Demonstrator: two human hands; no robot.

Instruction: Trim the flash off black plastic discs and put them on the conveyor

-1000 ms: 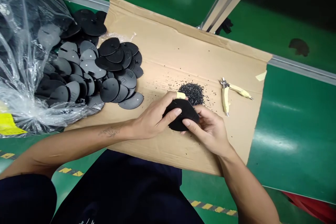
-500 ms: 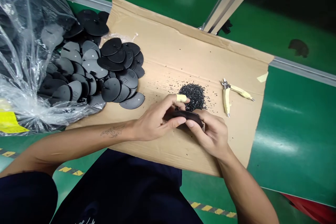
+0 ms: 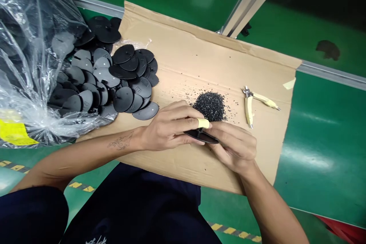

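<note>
A thin black plastic disc (image 3: 202,135) is held between both hands, close above the cardboard and just in front of a heap of tiny black bits (image 3: 211,106). My left hand (image 3: 171,126) grips its left side, the taped index finger over the top face and the thumb beneath. Fingers of my right hand (image 3: 236,143) close on the right side of the same disc, partly hiding it. Off to the right lie side cutters (image 3: 249,107) with pale yellow handles, spread apart and touched by neither hand.
Cardboard (image 3: 171,65) covers part of the green table (image 3: 323,141). Many black discs (image 3: 123,99) pile up at the left, spilling from a clear plastic bag (image 3: 37,80) with a yellow label. Behind the cardboard rises a metal post (image 3: 253,4).
The disc has tilted in my hands and shows more of its upper face. My left fingers have moved over its top, and my right fingers have straightened along it.
</note>
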